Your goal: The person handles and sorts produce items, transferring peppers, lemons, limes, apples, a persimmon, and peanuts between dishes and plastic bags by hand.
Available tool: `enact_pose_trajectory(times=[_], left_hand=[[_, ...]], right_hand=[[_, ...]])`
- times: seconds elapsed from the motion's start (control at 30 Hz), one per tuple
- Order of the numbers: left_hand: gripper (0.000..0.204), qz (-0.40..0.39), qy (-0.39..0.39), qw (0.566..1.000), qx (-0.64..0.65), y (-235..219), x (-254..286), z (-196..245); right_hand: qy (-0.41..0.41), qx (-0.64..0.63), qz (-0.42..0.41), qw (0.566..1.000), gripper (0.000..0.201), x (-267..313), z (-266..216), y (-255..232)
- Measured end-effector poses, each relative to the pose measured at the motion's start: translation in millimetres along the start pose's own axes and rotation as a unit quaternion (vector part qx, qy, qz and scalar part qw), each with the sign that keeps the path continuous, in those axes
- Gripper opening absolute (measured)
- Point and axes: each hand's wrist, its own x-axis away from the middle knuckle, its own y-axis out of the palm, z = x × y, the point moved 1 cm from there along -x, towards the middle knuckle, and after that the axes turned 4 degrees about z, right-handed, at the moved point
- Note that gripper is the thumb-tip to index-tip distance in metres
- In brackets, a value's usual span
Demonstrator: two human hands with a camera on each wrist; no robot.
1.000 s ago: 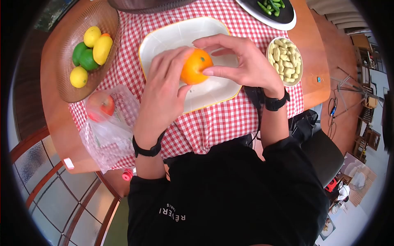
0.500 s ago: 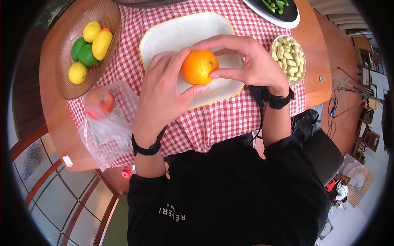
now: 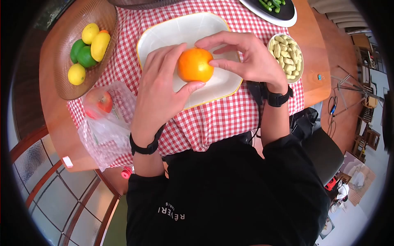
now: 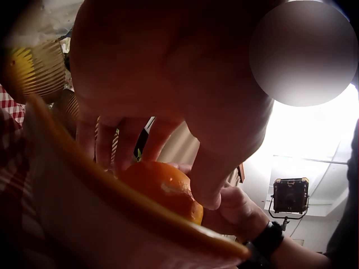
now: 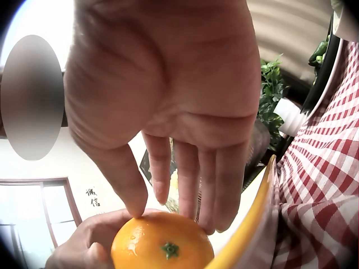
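An orange is held over a white, yellow-rimmed dish. My left hand curves round its left side, thumb along the near edge. From the right, my right hand holds it with the thumb tip on its side and the index finger at the top. The left wrist view has the orange behind the dish rim, under my left hand. A green stem spot shows on the orange in the right wrist view, below my right hand.
A ribbed basket with lemons and green fruit stands at the left, near a bagged apple. Peanuts fill a bowl at the right. Green peppers lie on a dark plate at the top.
The orange has turned between my hands; its green stem spot, earlier visible from above, is out of sight in the head view. Both hands shifted slightly, and my left thumb moved to its near edge.
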Motion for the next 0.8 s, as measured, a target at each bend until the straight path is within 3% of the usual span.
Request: enact_pose_trajectory(times=[0.17,0.27,0.33,0.43,0.53,0.57,0.63,0.73,0.77,0.8], left_hand=[[0.069,-0.014,-0.038,0.999,-0.005,-1,3,-5],[0.066,-0.026,0.008,1.000,-0.006,0,-1,0],[0.064,0.001,0.080,0.996,-0.040,1,-3,2],[0.062,-0.003,0.094,0.995,0.019,-2,-5,5],[0.064,0.056,0.070,0.996,0.000,-2,-3,2],[0.064,0.055,0.068,0.996,0.001,-2,0,2],[0.064,0.038,-0.020,0.998,-0.056,-4,1,1],[0.066,-0.002,-0.064,0.998,-0.012,-2,2,-3],[0.066,-0.002,-0.067,0.998,-0.014,-2,1,-5],[0.066,0.000,-0.009,1.000,-0.017,-1,-1,-5]], right_hand=[[-0.007,0.009,0.021,1.000,0.038,1,3,1],[-0.015,0.012,0.020,1.000,0.043,0,0,3],[-0.004,0.017,0.018,1.000,0.043,-1,0,5],[0.012,0.031,0.011,0.999,0.043,-3,3,5],[0.006,0.015,0.015,1.000,0.045,-2,6,7],[-0.012,0.023,0.010,1.000,0.046,-2,7,7],[-0.033,0.034,0.007,0.999,0.048,-3,6,5],[-0.045,0.059,0.025,0.997,0.054,-4,9,6],[-0.045,0.056,0.024,0.997,0.054,-4,8,6],[-0.031,0.061,0.018,0.997,0.055,-4,6,7]])
